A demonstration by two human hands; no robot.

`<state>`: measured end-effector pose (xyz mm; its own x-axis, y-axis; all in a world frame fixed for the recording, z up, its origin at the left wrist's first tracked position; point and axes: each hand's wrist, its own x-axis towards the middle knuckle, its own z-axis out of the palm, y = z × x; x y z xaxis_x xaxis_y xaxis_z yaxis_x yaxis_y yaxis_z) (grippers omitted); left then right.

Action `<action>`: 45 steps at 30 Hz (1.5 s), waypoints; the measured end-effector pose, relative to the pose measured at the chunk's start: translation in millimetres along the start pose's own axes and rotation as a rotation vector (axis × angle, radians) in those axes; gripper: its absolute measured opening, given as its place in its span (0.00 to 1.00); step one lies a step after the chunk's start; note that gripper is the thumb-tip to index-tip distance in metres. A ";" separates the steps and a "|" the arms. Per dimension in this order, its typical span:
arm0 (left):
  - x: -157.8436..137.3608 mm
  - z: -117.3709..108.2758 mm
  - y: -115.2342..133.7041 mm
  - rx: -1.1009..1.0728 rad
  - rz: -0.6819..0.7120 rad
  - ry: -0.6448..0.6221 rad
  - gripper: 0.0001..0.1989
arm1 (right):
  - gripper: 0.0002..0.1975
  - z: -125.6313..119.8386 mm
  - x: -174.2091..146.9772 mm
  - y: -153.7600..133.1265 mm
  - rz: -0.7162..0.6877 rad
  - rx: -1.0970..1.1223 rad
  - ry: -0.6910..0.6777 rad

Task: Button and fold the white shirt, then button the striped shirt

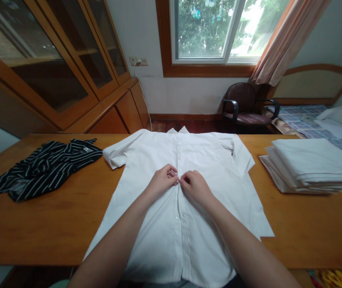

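Observation:
A white button-up shirt (153, 160) lies spread face up on the wooden table, its collar toward the window and its hem hanging over the near edge. My left hand (165, 178) pinches the front placket around mid-shirt. Right beside it, my right hand (193, 183) pinches the other side of the same placket, and the fingertips of both hands nearly meet. A button there is hidden by the fingers. Below the hands the placket edges lie slightly apart, with a small button (176, 217) visible. Above them the front runs closed up to the collar.
On the table (69, 228), a crumpled black garment with white stripes (54, 166) lies at the left. A stack of folded white cloth (311, 164) sits at the right. Beyond are a maroon armchair (245, 104), a bed (315, 120) and a glass-door cabinet (96, 92).

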<state>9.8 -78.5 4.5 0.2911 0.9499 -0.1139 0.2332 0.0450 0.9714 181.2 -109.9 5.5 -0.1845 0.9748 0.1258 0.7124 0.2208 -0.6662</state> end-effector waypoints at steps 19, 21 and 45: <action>-0.8 0.4 4.0 0.223 0.164 0.079 0.05 | 0.07 -6.0 -0.5 -3.0 0.025 0.049 0.012; -0.9 0.4 4.6 0.219 0.173 0.076 0.06 | 0.07 -5.9 -0.5 -3.3 0.036 0.063 0.017; -1.9 -1.4 10.5 0.223 0.179 0.058 0.05 | 0.07 -5.4 2.8 0.0 0.064 0.135 -0.003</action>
<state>10.4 -79.4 15.2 0.2936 0.9531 0.0731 0.3828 -0.1873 0.9046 184.3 -107.0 9.8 -0.1437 0.9865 0.0784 0.6254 0.1519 -0.7654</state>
